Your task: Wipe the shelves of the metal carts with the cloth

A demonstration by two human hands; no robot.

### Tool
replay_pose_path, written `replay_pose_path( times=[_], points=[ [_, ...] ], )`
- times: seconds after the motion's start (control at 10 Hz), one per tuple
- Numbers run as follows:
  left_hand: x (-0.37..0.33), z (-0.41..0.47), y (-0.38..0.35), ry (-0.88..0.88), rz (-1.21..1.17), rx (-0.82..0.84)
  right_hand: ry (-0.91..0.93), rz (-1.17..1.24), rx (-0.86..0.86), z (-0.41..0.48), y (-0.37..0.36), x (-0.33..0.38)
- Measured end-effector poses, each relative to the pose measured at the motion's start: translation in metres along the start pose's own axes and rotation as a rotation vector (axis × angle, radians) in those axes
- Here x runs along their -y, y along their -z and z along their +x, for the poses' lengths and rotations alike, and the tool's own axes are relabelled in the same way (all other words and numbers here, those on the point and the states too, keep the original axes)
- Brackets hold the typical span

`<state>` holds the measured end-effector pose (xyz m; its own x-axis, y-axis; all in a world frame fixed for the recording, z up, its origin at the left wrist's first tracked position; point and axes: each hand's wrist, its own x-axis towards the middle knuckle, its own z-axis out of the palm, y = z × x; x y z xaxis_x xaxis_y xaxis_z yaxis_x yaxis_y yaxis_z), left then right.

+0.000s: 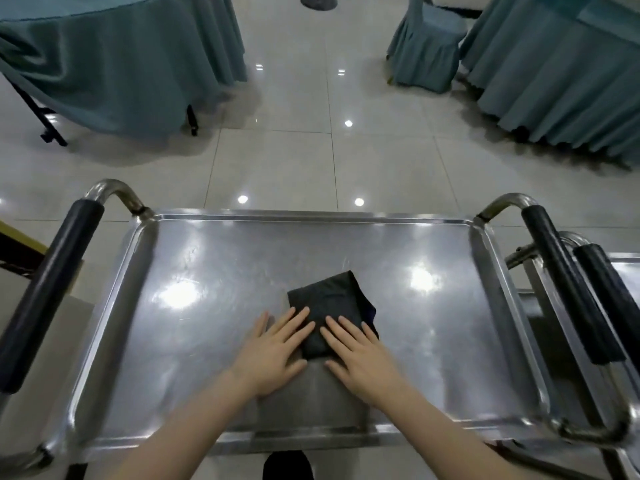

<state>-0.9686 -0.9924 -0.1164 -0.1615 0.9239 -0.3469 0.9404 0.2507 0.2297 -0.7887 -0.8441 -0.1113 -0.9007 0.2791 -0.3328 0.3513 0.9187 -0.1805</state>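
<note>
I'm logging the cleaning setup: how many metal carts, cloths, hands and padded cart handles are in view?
Shiny steel metal carts: 2
Folded black cloth: 1
Bare hands, left hand and right hand: 2
Black padded cart handles: 3
Total: 8

Glossy pale floor tiles with thin grout lines mirror ceiling lights as bright round spots. On the far left, the left table is draped in teal cloth over black folding legs. The right table wears the same cloth, with a teal-covered chair just beside it. A round dark base shows at the top edge.
</note>
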Motion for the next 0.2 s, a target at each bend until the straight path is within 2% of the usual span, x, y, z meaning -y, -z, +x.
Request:
replay_pose_path(
  times=[0.2],
  points=[
    [-0.008,0.009,0.017,0.106,-0.154,0.018,0.008,0.160,-0.022,0.000,0.020,-0.009]
  ],
)
